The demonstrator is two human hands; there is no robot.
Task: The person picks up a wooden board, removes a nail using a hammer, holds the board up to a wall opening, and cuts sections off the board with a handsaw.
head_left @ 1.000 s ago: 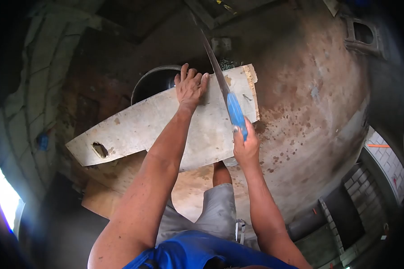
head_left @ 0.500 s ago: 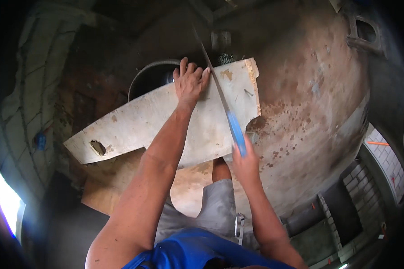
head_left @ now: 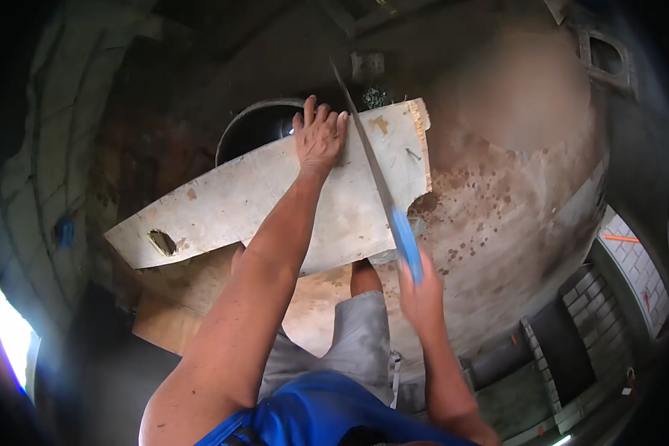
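Observation:
A pale, worn plywood board (head_left: 275, 197) lies at a slant in front of me, with a hole near its left end and a ragged right edge. My left hand (head_left: 320, 140) presses on its far edge, fingers spread out flat. In my right hand (head_left: 422, 286) is the blue handle of a hand saw (head_left: 379, 178), the fingers wrapped round it. The blade slopes across the board, just right of my left hand, and its tip reaches past the far edge. A nail (head_left: 413, 154) sticks out of the board near the right end.
Behind the board stands a dark round bucket (head_left: 227, 137), partly covered. A concrete block (head_left: 606, 59) is at the far right. Another wooden sheet (head_left: 167, 320) lies under the board at left. The floor (head_left: 498, 208) is stained, and my bare knee is under the board.
My right hand has drawn the saw back toward me and slightly right, so less blade reaches past the far edge. My left hand stays on the board.

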